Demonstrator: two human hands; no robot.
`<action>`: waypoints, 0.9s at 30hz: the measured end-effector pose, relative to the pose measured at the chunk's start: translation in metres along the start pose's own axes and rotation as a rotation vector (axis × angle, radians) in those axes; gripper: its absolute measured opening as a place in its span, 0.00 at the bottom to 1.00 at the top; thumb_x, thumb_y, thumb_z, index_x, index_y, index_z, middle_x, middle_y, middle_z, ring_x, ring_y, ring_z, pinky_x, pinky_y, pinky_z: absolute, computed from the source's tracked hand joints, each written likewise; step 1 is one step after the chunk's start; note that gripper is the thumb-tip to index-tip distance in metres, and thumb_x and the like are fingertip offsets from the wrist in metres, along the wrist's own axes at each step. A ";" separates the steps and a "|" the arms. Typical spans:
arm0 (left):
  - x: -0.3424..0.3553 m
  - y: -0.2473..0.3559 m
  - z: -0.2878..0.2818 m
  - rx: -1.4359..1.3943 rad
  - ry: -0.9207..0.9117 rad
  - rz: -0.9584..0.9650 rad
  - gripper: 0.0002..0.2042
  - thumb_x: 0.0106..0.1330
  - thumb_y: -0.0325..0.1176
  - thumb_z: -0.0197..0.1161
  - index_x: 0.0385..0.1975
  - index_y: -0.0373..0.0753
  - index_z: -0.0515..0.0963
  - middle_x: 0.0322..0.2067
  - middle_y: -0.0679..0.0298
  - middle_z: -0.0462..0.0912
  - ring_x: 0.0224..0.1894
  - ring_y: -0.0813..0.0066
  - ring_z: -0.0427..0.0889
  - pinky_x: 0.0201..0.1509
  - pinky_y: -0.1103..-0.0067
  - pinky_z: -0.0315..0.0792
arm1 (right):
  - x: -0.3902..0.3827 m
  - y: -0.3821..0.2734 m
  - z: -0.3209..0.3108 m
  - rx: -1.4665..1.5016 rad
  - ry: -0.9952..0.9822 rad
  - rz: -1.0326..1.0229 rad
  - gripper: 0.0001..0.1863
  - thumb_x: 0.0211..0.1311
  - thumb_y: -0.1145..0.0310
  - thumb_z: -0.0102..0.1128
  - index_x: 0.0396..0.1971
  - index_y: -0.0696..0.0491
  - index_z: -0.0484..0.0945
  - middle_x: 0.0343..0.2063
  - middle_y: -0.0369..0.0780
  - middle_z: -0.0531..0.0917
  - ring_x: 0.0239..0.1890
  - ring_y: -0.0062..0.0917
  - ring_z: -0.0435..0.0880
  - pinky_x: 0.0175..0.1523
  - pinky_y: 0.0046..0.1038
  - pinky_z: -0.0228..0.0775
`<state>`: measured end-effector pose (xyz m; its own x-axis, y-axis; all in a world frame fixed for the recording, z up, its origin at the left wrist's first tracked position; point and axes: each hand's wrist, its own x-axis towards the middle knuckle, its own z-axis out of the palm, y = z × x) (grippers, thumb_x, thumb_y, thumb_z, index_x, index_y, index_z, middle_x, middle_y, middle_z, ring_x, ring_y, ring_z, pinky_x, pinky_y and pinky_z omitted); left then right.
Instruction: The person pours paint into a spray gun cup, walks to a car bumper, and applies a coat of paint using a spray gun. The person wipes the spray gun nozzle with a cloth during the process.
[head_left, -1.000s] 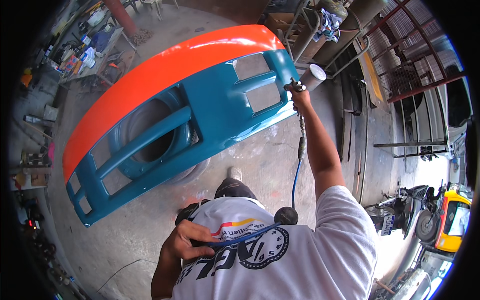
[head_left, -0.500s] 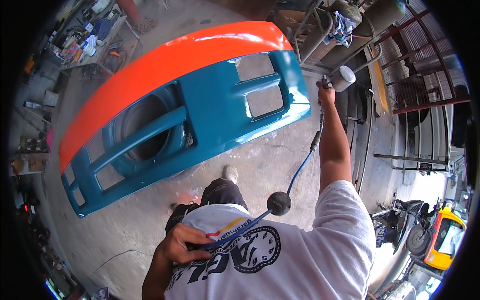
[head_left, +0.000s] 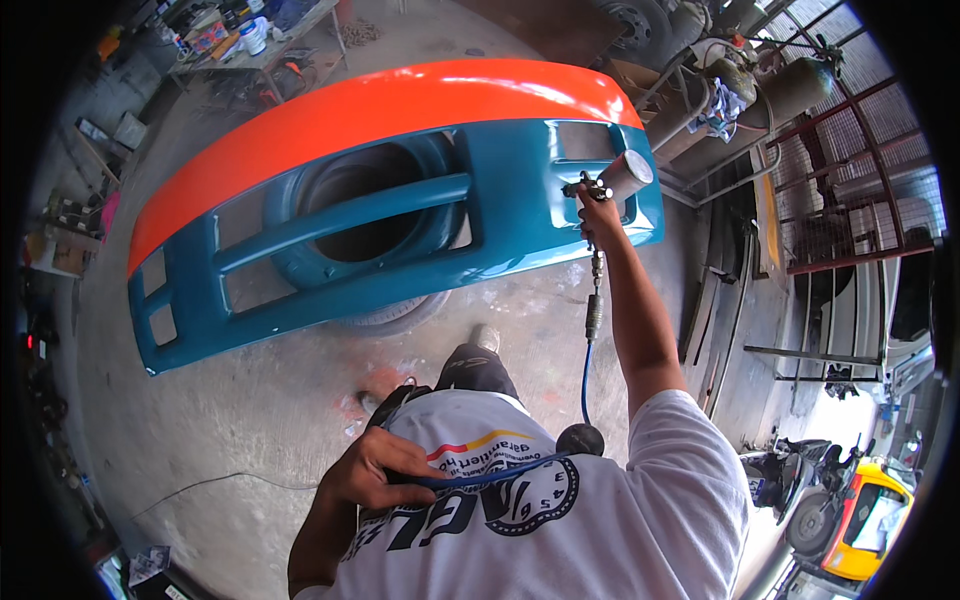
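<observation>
A large vehicle bumper [head_left: 512,215], orange along its far edge and glossy teal below, lies across the view in front of me. It rests on a teal-coated tyre [head_left: 285,255] that shows through its openings. My right hand [head_left: 600,220] grips a spray gun [head_left: 590,189] with a pale cup [head_left: 628,174], held over the bumper's right end. From the gun's handle a blue air hose [head_left: 586,385] runs down past a dark ball [head_left: 580,440] and across my shirt. Near my waist, my left hand [head_left: 380,470] is closed around that hose.
A cluttered workbench [head_left: 290,35] stands at the far left. Gas cylinders [head_left: 800,88] on a metal trolley stand beyond the bumper's right end, near a mesh fence [head_left: 835,150]. A yellow vehicle [head_left: 873,520] is at lower right. A thin cable [head_left: 215,478] crosses the floor at left.
My right hand has moved the spray gun left, from beyond the bumper's right end to over it. The view has shifted, so the bumper appears farther right. The left hand keeps its hold.
</observation>
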<state>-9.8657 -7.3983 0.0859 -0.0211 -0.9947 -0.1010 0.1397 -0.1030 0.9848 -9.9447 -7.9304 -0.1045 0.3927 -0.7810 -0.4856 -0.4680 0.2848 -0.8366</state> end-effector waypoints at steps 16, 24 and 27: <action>-0.350 -0.047 -0.044 -0.018 0.420 0.324 0.15 0.49 0.19 0.76 0.39 0.27 0.86 0.24 0.57 0.84 0.22 0.77 0.81 0.22 0.83 0.68 | -0.192 0.008 0.396 -0.118 -0.181 -0.096 0.18 0.68 0.48 0.62 0.44 0.46 0.72 0.20 0.34 0.69 0.15 0.21 0.66 0.18 0.31 0.62; -0.429 -0.060 -0.036 -0.053 0.738 0.495 0.15 0.49 0.22 0.78 0.36 0.24 0.85 0.23 0.56 0.83 0.22 0.71 0.83 0.23 0.82 0.71 | -0.251 0.019 0.567 -0.158 -0.306 -0.152 0.17 0.69 0.48 0.61 0.44 0.46 0.76 0.20 0.35 0.70 0.12 0.22 0.67 0.15 0.30 0.60; -0.452 -0.071 -0.036 -0.064 0.833 0.529 0.15 0.49 0.22 0.78 0.36 0.23 0.85 0.23 0.55 0.84 0.22 0.72 0.83 0.23 0.82 0.72 | -0.272 0.019 0.626 -0.158 -0.373 -0.154 0.17 0.69 0.48 0.61 0.44 0.46 0.76 0.20 0.36 0.71 0.12 0.23 0.66 0.15 0.30 0.59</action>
<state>-9.8305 -6.9417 0.0567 0.7592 -0.5969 0.2594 -0.0166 0.3807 0.9246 -9.5651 -7.3643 -0.1468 0.7131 -0.5450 -0.4410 -0.4857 0.0696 -0.8713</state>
